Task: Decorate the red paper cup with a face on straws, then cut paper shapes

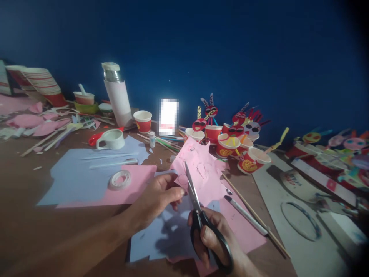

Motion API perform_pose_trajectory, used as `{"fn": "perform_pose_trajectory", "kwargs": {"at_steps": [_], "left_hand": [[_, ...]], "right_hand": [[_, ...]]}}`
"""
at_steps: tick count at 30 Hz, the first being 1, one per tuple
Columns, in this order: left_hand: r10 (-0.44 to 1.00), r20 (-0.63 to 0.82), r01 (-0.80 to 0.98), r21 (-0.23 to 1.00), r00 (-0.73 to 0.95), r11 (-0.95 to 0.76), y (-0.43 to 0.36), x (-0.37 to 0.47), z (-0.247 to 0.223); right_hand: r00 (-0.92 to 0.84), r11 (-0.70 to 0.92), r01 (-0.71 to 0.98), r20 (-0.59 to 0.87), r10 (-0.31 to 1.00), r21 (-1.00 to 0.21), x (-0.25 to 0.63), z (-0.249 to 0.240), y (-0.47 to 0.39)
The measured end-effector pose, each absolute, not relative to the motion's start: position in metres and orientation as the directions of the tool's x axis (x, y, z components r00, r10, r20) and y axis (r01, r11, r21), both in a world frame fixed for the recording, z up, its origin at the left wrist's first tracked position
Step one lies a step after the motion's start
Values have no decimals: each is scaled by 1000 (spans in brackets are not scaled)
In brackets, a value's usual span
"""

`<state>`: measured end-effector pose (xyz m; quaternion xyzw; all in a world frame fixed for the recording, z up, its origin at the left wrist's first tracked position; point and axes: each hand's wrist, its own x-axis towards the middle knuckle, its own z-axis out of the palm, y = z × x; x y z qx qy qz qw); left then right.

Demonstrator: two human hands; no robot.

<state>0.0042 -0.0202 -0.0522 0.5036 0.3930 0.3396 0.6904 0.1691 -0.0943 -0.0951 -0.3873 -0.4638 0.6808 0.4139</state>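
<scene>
My right hand [220, 231] grips black-handled scissors [195, 196] by their loops, with the blades pointing up and slightly apart. The blades lie against the lower left part of a ragged-edged pink paper [198, 165]. A small drawn circle shows on this paper, just left of the blades. My left hand [161, 192] is closed at the paper's lower left edge, thumb against fingers; part of the grip is hidden. Under both hands lie light blue paper [144, 246] and another pink sheet [248, 240].
A tape roll [119, 179], a white mug [112, 139] and a flask [117, 96] stand left. Several decorated paper cups [253, 159] fill the back right. A marker [245, 215] and a thin stick [259, 219] lie right of the scissors. A blue wall [173, 46] rises behind.
</scene>
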Motion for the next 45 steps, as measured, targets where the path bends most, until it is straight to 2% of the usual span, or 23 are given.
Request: {"fn": "perform_pose_trajectory", "kwargs": {"at_steps": [8,13,16,27,33,41,45], "left_hand": [[878,-173,-39,976,445,212,-23,6,-56],[914,-193,52,981,356,186,-21,6,-60],[933,-150,92,988,328,126,-19,5,-62],[909,-82,205,979,410,-4,-15,-1,-54],[946,-85,122,991,312,49,-15,-7,-53],[927,-110,214,976,360,33,-18,-3,-46],[928,-135,176,981,347,76,-18,-1,-45]], "right_hand": [[-364,-244,-222,-152,919,-944,168,-92,-96],[-418,-276,-230,-162,894,-933,165,-89,-96],[-416,-271,-230,-157,896,-935,164,-87,-96],[-339,-242,-142,-182,923,-960,166,-84,-92],[-312,-234,-111,-190,931,-966,166,-85,-92],[-333,-250,-111,-201,921,-962,162,-84,-94],[-349,-266,-104,-215,912,-958,164,-88,-95]]}}
